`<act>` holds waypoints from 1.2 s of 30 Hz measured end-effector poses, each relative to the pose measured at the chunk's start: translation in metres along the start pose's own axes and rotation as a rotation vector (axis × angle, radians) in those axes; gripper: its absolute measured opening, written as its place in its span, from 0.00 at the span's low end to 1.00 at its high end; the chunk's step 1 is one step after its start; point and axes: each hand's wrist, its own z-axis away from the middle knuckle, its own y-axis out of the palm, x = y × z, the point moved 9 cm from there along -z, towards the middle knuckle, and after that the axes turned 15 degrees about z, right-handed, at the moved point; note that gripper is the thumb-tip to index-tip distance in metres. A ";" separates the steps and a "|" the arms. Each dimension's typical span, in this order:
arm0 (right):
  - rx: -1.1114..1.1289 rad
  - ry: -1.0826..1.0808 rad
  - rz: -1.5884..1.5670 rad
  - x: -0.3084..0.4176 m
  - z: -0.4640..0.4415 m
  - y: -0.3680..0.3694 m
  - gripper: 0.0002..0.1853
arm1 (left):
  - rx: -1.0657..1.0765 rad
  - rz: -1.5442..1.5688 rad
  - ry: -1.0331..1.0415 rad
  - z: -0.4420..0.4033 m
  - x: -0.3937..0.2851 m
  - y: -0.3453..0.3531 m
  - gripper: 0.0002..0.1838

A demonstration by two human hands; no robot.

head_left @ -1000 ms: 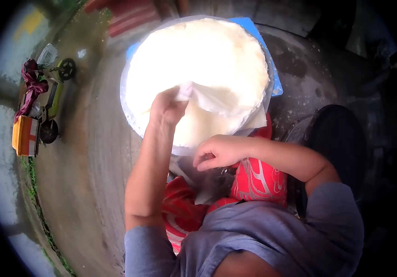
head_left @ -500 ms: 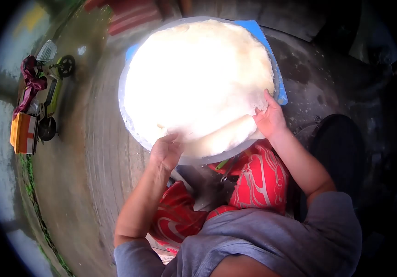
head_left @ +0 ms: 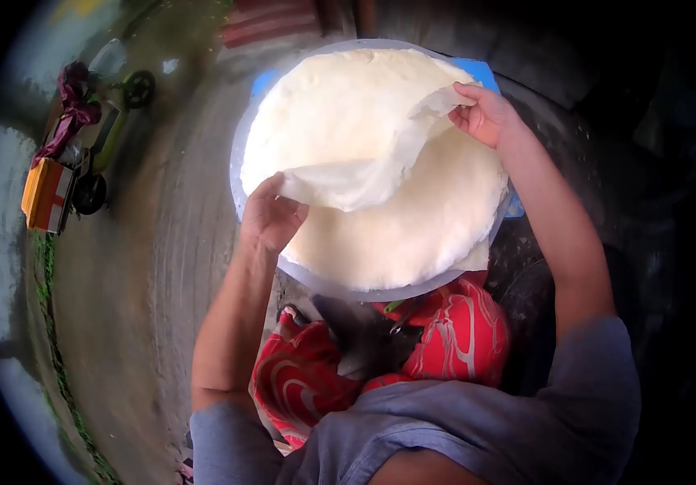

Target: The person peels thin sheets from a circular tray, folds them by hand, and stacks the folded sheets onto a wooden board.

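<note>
A large round stack of thin white sheets (head_left: 396,242) lies on a round grey tray (head_left: 324,280). My left hand (head_left: 274,214) pinches the left end of a thin white sheet (head_left: 348,182) near the stack's left side. The other end of that sheet is pinched in my right hand (head_left: 484,115), at the upper right of the stack. Between my hands the sheet's near edge hangs in a curve, raised over the stack. Where its far part meets the stack is hard to tell.
Blue corners of a board or stool (head_left: 476,73) show under the tray. My knees in red patterned cloth (head_left: 461,339) are just below it. A scooter (head_left: 105,137) with an orange and white box (head_left: 47,194) stands at the left. Red slats (head_left: 271,20) lie beyond the tray.
My right hand has moved up and away from the stack's near right edge, and my left hand up and slightly left. The sheet's near edge has been lifted between them.
</note>
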 end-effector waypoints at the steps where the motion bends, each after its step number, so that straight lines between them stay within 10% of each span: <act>1: 0.010 -0.019 0.018 0.016 -0.013 0.010 0.11 | -0.024 -0.008 0.075 -0.006 -0.016 0.011 0.11; 10: 0.151 -0.453 -0.077 0.154 0.005 0.063 0.07 | 0.159 0.019 0.351 0.025 -0.105 0.111 0.10; 12: 0.572 -0.596 -0.163 0.163 0.046 0.081 0.06 | 0.366 -0.008 0.358 0.056 -0.100 0.132 0.10; 13: 0.223 -0.500 -0.137 0.152 0.054 0.055 0.10 | 0.391 -0.031 0.402 0.066 -0.101 0.132 0.10; 18: 0.214 -0.669 -0.171 0.145 0.146 0.012 0.12 | 0.617 -0.241 0.419 0.147 -0.067 0.135 0.13; 21: 0.655 -0.693 -0.180 0.158 0.203 0.030 0.18 | 0.738 -0.346 0.447 0.187 -0.063 0.130 0.16; 27: 0.673 -0.675 -0.120 0.184 0.220 0.049 0.17 | 0.869 -0.212 0.373 0.207 -0.067 0.161 0.17; 29: 0.516 -0.767 -0.247 0.194 0.206 0.073 0.04 | 0.780 -0.145 0.343 0.179 -0.079 0.157 0.15; 33: -0.051 -0.557 -0.016 0.157 0.122 0.049 0.12 | 0.484 -0.166 0.286 0.097 -0.083 0.127 0.12; 36: 0.096 -0.353 -0.014 0.107 0.016 0.029 0.09 | 0.246 -0.086 0.276 0.037 -0.080 0.089 0.09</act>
